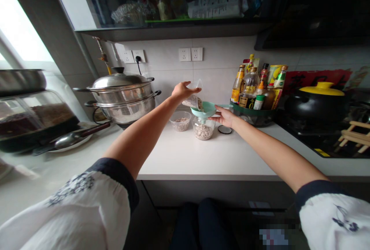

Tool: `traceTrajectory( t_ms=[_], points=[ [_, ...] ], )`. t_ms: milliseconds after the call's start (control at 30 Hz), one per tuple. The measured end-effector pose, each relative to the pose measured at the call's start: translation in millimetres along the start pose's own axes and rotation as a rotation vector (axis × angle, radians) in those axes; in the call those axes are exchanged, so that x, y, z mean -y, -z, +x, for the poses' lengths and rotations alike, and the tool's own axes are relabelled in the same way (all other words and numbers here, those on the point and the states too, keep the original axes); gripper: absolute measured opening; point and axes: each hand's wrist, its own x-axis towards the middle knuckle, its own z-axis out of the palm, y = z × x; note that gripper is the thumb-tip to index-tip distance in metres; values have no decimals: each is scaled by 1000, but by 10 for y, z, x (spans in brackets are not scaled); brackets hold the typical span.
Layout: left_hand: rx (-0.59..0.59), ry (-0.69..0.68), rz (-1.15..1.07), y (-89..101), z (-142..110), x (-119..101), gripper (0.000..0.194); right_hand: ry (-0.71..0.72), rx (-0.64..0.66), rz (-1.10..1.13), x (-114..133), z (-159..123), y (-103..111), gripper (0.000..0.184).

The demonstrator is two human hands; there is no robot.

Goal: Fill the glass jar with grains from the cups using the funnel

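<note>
My left hand [182,90] grips a clear plastic container [194,99] of grain, tipped mouth-down over a teal funnel [204,109]. The funnel sits in the neck of a small glass jar [203,129] partly filled with pale grain. My right hand [224,117] rests against the funnel's right side near its handle, fingers curled on it. A second glass jar [181,121] with some grain stands just left of the first. A black round lid [224,129] lies on the white counter [185,153] right of the jar.
A stacked steel steamer pot [123,96] stands at the back left, with a ladle on a plate [71,141] beside it. A green tray of sauce bottles [256,90] sits right of the jars. A black pot with a yellow lid [320,101] is on the stove.
</note>
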Motion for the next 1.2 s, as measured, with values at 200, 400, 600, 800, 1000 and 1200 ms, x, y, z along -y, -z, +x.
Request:
traceTrajectory(
  t_ms=[200,400,600,800,1000,1200],
  points=[
    [5,6,9,12,-18,-22,87,-5,-11,-2,2,-4,-5,9],
    [3,-9,29,13,-17,-24,88,-5,-16,1,3,-1,-2,10],
    [-8,-12,36,9,-28,-29,87,-7,-30,0,17,-26,-25,10],
    [-11,-16,37,4,-31,-34,86,-5,-21,-3,16,-40,-35,10],
    [-3,-19,47,2,-21,-28,86,-11,-14,-6,8,-31,-25,12],
    [2,-26,49,2,-25,-31,87,-6,-16,1,2,-26,-13,12]
  ],
)
